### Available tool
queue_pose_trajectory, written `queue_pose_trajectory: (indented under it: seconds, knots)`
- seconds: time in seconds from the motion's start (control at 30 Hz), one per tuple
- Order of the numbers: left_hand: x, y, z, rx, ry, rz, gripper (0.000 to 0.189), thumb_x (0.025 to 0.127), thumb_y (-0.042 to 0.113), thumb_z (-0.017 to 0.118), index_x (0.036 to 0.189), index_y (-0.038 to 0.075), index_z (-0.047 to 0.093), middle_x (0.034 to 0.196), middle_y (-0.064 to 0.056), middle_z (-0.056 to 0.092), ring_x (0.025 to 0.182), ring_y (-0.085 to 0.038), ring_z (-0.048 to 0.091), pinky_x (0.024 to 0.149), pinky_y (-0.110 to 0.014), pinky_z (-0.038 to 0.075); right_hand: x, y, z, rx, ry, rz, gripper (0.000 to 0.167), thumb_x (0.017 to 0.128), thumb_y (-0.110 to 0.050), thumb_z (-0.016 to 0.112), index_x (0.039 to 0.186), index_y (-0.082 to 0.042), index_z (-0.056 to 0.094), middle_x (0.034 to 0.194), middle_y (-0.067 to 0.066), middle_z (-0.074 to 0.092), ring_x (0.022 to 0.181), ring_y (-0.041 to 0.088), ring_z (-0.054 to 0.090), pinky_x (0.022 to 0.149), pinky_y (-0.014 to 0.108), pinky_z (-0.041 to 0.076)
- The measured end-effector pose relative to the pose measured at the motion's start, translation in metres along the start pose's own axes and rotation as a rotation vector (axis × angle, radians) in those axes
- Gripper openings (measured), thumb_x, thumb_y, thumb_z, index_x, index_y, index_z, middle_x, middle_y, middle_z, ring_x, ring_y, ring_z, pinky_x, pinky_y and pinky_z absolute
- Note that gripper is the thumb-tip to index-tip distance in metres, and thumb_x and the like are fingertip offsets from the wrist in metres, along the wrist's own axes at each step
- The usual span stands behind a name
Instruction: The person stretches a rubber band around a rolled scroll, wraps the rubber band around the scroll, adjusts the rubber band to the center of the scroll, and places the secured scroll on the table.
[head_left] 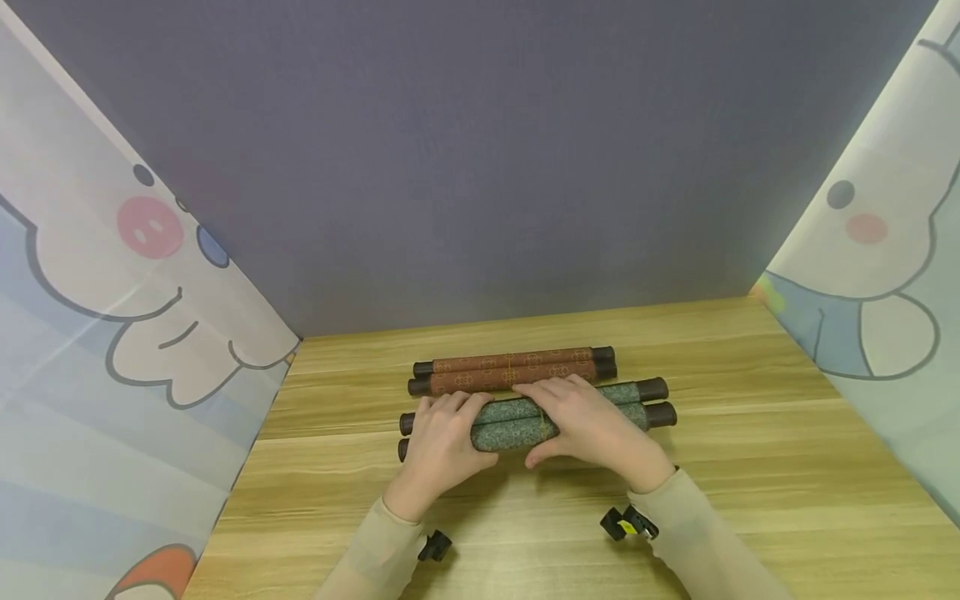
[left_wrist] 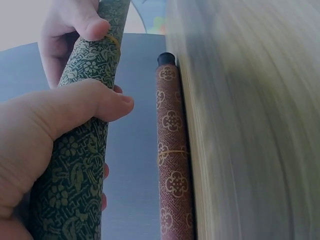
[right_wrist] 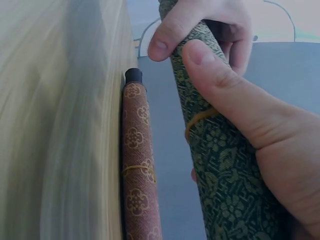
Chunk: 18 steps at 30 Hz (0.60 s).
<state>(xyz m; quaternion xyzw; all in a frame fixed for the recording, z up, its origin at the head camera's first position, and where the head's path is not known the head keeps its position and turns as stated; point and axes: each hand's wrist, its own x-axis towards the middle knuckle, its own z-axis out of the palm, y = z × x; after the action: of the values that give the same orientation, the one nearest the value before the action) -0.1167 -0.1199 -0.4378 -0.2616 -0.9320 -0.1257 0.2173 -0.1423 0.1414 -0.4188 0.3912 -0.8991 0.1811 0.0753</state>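
Both hands grip a green patterned scroll point(head_left: 517, 433), its two rolls side by side and dark knobs at the ends. My left hand point(head_left: 446, 437) wraps the left part, thumb on the near side and fingers over the far side. Around the middle, next to a yellow tie band point(right_wrist: 202, 120), my right hand point(head_left: 588, 425) holds it the same way. Seen from both wrists, the green scroll is raised off the wooden table point(head_left: 337, 533). A red-brown scroll point(head_left: 487, 371) with gold flower motifs lies on the table just beyond it, tied with a thin band point(left_wrist: 172, 151).
A dark grey panel point(head_left: 487, 167) rises behind the table's far edge. Walls with cartoon figures stand on the left point(head_left: 135, 333) and right point(head_left: 885, 250). Small black devices point(head_left: 628, 523) sit at the wrists, by the sleeve cuffs.
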Motion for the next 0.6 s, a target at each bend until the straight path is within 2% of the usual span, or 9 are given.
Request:
queue_pose_trajectory:
  seconds: [0.27, 0.6]
  knots:
    - [-0.001, -0.003, 0.0, 0.017, -0.019, -0.014, 0.085, 0.057, 0.039, 0.108, 0.132, 0.017, 0.074, 0.113, -0.006, 0.078, 0.099, -0.028, 0.075, 0.081, -0.048, 0.05, -0.005, 0.009, -0.006, 0.011, -0.032, 0.067, 0.111, 0.066, -0.058, 0.1, 0.155, -0.006, 0.059, 0.145, 0.012, 0.069, 0.13, 0.035, 0.067, 0.114, 0.067, 0.045]
    - [0.0, -0.005, -0.001, 0.015, -0.025, -0.031, 0.087, 0.057, 0.039, 0.11, 0.133, 0.017, 0.074, 0.115, -0.007, 0.078, 0.099, -0.029, 0.074, 0.084, -0.051, 0.051, -0.01, 0.02, -0.016, 0.025, -0.041, 0.103, 0.1, 0.071, -0.052, 0.101, 0.152, -0.008, 0.062, 0.144, 0.013, 0.069, 0.133, 0.037, 0.065, 0.115, 0.07, 0.043]
